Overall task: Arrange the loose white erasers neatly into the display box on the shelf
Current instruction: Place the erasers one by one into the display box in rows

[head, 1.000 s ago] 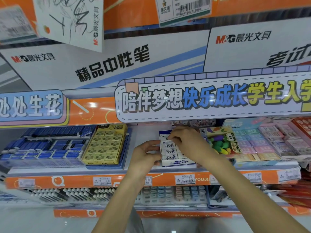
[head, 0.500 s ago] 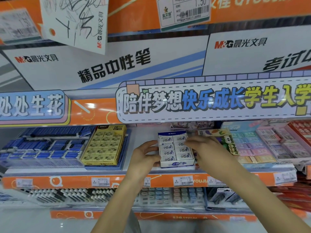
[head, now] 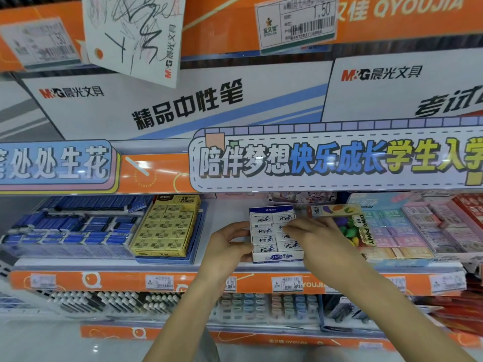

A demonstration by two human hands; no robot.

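A stationery shelf [head: 156,265] carries a white-and-blue display box [head: 277,257] of white erasers [head: 262,240], set between a yellow eraser box [head: 164,226] and a fruit-eraser pack [head: 350,226]. The left hand [head: 227,246] cups the box's left side, fingers curled against it; the right hand [head: 318,239] lies flat, fingers extended, across the right column of erasers.

A stationery shop: above the orange shelf edge [head: 261,282] with its price tags [head: 287,284] sit boxed erasers [head: 166,227]; below it, rows of pens [head: 112,303]; higher, brand banners [head: 339,159].
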